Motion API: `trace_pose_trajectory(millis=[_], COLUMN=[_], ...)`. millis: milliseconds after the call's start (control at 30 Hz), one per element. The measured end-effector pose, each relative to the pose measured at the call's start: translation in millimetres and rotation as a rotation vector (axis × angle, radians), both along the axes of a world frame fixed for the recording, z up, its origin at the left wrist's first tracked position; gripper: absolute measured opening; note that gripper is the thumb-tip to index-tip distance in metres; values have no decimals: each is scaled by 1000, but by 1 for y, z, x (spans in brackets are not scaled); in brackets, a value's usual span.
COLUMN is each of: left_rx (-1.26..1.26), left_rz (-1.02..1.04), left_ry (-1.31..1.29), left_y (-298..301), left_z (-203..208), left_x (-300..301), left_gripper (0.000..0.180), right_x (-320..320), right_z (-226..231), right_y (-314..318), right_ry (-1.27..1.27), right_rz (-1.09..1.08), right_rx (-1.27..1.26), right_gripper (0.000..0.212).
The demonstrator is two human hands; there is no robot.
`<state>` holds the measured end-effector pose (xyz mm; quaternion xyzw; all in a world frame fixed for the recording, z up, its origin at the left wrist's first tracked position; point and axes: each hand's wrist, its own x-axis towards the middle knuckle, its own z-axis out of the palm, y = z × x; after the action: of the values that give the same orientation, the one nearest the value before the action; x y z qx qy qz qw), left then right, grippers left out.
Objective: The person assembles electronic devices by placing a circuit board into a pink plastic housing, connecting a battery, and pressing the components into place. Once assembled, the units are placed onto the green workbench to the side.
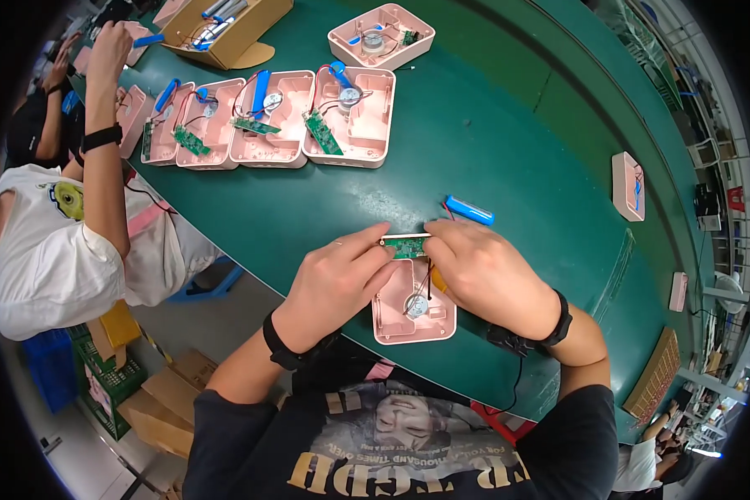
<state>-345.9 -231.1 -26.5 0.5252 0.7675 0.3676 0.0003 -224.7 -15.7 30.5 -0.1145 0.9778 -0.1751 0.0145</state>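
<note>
A pink plastic housing [392, 312] lies open-side up before me, with a round silver speaker-like part [416, 306] and thin wires inside. At its far end my left hand [337, 279] and my right hand [479, 262] grip a green circuit board [407, 246] by its two ends, fingers closed on it. Just beyond my right hand lies a blue cylindrical battery [469, 210] with wires running toward the board. A bit of yellow [438, 279] shows under my right hand; what it is, I cannot tell.
Several pink housings [373, 104] with boards, batteries and wires stand in a row at the far left. Another housing [383, 37] sits behind them, beside a cardboard box [225, 37] of batteries. A co-worker [67, 242] works at left. A pink housing [629, 187] rests at right.
</note>
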Motion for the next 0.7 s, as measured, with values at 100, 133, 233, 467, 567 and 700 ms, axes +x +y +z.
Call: trace_pose_trajectory(millis=[100,133,233,467,567,700], left_rx=[17,16,-1,-48,-42,-64], left_rz=[-10,-8,-16,-34,-20,-19], left_ry=[23,17,22,89,74,92], left_y=[2,2,2,0,2,3], left_z=[-1,0,2,4,5,8], left_x=[-1,-1,-1,-1,-1,1], left_gripper=[17,16,15,15,16,15], right_x=[0,0,-1,-1,-3,-5], right_z=[0,0,0,-1,-4,-6], right_y=[-2,-1,-1,-4,-2,0], right_ry=[82,77,81,56,60,41], right_rz=[4,5,17,-28,-42,-66], right_rx=[27,28,39,12,-17,-57], right_gripper=[20,20,20,20,20,21])
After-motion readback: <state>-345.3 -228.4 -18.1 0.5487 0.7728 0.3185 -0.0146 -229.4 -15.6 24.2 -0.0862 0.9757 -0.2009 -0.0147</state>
